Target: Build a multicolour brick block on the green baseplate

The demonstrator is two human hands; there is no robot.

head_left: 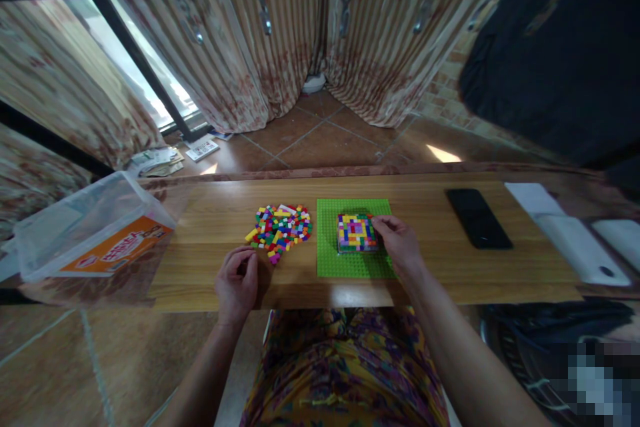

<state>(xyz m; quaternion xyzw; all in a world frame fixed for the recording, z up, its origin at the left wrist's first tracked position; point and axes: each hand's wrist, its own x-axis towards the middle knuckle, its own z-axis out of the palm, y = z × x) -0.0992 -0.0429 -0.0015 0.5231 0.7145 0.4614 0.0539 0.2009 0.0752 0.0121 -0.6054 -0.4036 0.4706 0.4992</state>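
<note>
On the green baseplate (327, 263) stands a block built of colourful toy bricks (356, 230), its top patterned in coloured squares. My right hand (399, 240) is at the block's upper right corner, thumb and fingers pinched together; whatever small piece they may hold is hidden. To the left of the baseplate lies a loose pile of small toy bricks (285, 227) in many colours. Just below the pile's left side my left hand (237, 277) rests on the wooden table with its fingers curled in, and I cannot see if anything is inside.
A clear plastic box (143, 199) with an orange label stands at the table's left end. A black phone (479, 218) lies on the right, beside white objects (583, 250) at the table's end. Hanging metal chains (263, 10) and curtains (220, 67) are beyond the table (215, 203).
</note>
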